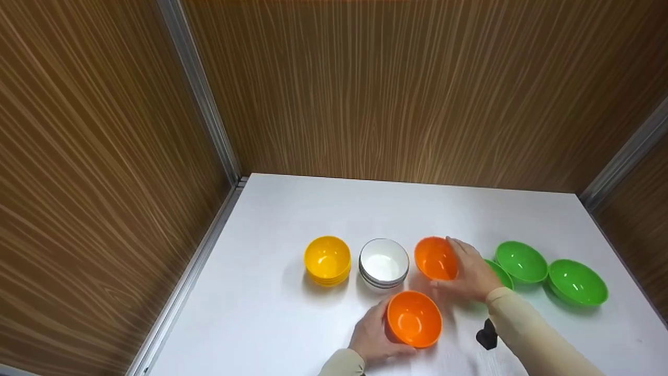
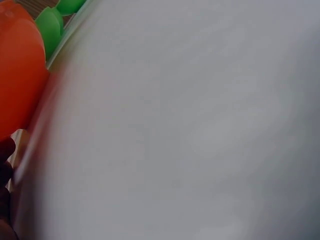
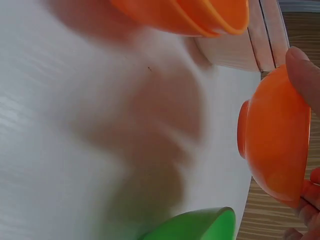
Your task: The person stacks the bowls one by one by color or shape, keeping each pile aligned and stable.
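My right hand point(image 1: 472, 271) grips an orange bowl point(image 1: 434, 258) by its rim, thumb on one side and fingers on the other. In the right wrist view this orange bowl point(image 3: 275, 135) is raised off the table. Nearer the front edge, my left hand point(image 1: 374, 334) holds orange bowls point(image 1: 415, 319) from the left side; two nested rims show on these orange bowls point(image 3: 185, 17) in the right wrist view. Behind the left hand stands a stack of white bowls point(image 1: 384, 261). Left of that is a stack of yellow bowls point(image 1: 327, 258).
To the right, a green bowl point(image 1: 522, 261) and another green bowl point(image 1: 577, 282) lie separate on the white table point(image 1: 250, 313). A third green bowl point(image 1: 502, 275) is partly hidden behind my right hand. Wood-grain panels point(image 1: 391, 94) enclose the table at the back and sides.
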A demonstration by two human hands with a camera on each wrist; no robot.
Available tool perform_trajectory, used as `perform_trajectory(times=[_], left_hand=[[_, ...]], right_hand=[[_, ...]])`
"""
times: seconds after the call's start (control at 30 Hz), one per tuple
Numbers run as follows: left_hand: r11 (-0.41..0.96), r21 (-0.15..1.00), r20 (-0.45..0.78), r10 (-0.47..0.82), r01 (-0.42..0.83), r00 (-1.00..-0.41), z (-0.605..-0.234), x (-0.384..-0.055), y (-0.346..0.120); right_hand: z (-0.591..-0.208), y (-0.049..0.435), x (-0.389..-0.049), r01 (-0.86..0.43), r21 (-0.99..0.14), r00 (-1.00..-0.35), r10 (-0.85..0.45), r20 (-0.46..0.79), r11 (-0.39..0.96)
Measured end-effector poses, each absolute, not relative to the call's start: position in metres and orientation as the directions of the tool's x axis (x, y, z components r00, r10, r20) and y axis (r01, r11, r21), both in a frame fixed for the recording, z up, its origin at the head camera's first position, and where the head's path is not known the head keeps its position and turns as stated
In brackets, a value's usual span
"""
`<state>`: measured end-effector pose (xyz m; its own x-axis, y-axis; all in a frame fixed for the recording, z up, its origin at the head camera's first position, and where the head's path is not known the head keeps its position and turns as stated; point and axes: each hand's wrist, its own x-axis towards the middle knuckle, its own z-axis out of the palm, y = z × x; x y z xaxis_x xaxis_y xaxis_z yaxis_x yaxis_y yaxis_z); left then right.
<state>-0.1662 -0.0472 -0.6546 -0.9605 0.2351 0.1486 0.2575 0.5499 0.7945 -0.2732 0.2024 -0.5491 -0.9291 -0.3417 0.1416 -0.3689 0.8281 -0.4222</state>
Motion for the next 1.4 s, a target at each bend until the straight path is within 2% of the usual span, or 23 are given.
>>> perform_trajectory(times=[0.17, 0.47, 0.83, 1.4], left_hand=[[0.546, 0.793, 0.156, 0.245, 0.270, -0.957, -0.654, -0.166, -0.047], [0.530, 0.811, 0.133, 0.245, 0.248, -0.960, -0.653, -0.167, -0.047], [0.521, 0.831, 0.071, 0.249, 0.195, -0.966, -0.653, -0.165, -0.046], [0.554, 0.794, 0.131, 0.246, 0.250, -0.960, -0.653, -0.167, -0.048]], right_hand=[[-0.544, 0.203, -0.262, -0.410, -0.401, -0.912, -0.372, 0.173, 0.819], [-0.544, 0.203, -0.242, -0.562, -0.386, -0.825, -0.467, 0.317, 0.732], [-0.547, 0.199, -0.218, -0.654, -0.392, -0.755, -0.533, 0.382, 0.647], [-0.557, 0.179, -0.199, -0.793, -0.243, -0.603, -0.668, 0.436, 0.558]])
